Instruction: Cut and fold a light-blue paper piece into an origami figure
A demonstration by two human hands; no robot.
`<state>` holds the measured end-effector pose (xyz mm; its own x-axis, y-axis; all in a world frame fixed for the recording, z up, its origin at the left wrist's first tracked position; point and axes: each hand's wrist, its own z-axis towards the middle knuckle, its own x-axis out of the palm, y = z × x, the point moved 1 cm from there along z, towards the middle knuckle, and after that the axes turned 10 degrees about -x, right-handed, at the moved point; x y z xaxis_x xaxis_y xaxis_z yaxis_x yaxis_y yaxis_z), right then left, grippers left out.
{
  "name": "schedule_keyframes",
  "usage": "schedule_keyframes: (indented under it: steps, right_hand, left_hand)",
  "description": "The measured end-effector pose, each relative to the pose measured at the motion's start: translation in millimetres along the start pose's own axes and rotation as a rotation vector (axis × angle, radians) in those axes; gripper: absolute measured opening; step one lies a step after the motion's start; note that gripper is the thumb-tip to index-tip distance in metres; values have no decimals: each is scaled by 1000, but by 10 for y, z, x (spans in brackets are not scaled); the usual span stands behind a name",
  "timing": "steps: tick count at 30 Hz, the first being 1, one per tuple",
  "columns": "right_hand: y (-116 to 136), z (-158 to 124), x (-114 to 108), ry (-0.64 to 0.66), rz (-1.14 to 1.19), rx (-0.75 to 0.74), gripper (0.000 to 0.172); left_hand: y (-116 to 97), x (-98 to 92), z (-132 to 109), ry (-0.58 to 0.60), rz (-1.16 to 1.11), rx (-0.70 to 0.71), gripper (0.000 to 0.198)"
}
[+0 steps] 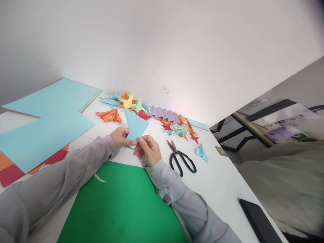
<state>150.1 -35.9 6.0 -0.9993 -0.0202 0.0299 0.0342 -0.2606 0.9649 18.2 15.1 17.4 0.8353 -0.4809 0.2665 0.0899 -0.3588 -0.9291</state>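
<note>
A light blue sheet of paper (136,124), angled to a point at its far end, is held up between my two hands. My left hand (119,137) pinches its lower left edge. At the lower right corner, the thumb and fingers of my right hand (149,150) are closed on the same paper. Just beyond it lie folded paper shapes, among them a yellow one (127,102), an orange one (109,115) and a purple pleated strip (165,114). Scissors with black handles (181,157) rest to the right of my right hand, blades slightly apart.
Large light blue sheets (53,96) are stacked at the left. A green sheet (121,206) lies below my forearms. Right of the scissors sits a folded blue piece (201,153); a black phone-like device (258,219) is near the table's right edge. A wall (152,50) rises behind.
</note>
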Motion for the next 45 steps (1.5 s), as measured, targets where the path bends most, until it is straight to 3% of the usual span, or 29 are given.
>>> schedule_keyframes:
  steps: [5, 10, 15, 17, 20, 22, 25, 28, 32, 36, 38, 40, 43, 45]
  right_hand:
    - [-1, 12, -30, -19, -100, -27, 31]
    - [51, -43, -119, 2, -298, -63, 25]
    - [70, -195, -470, -232, -742, -126, 12]
    - [62, -288, -653, -318, -972, -139, 20]
    - [33, -453, -912, -465, -1304, 5, 37]
    - [-3, -551, -1050, -352, -1365, 69, 38]
    - [-46, -647, -1215, -167, -1423, 16, 37]
    - [-51, -661, -1310, -155, -1428, -2, 37]
    - [13, -587, -1221, -255, -1291, 45, 48]
    - [106, -466, -958, -355, -1099, -59, 53]
    - [140, -382, -826, -385, -773, -58, 60]
    - [164, -288, -695, -356, -283, 44, 60]
    - [193, -187, -478, -100, 411, 306, 38]
    - [201, -175, -370, -3, 679, 342, 35]
  left_hand:
    - [33, 26, 17, 97, -33, 25, 34]
    - [57, 4, 45, 20, -209, -67, 26]
    - [133, -68, 140, -112, -318, -33, 37]
    - [145, -79, 158, -120, -328, -38, 39]
    - [124, -71, 136, -103, -357, -46, 39]
    - [99, -59, 103, -73, -382, -48, 40]
    - [78, -46, 64, -55, -399, -58, 41]
    - [80, -42, 52, -78, -421, -70, 44]
    - [69, -35, 42, -92, -444, -73, 49]
    - [43, -36, 36, -99, -434, -40, 55]
    - [41, -39, 46, -112, -433, -32, 59]
    - [50, -42, 63, -138, -417, -36, 64]
    - [71, -48, 92, -173, -393, -27, 69]
    - [87, -58, 110, -194, -401, -13, 69]
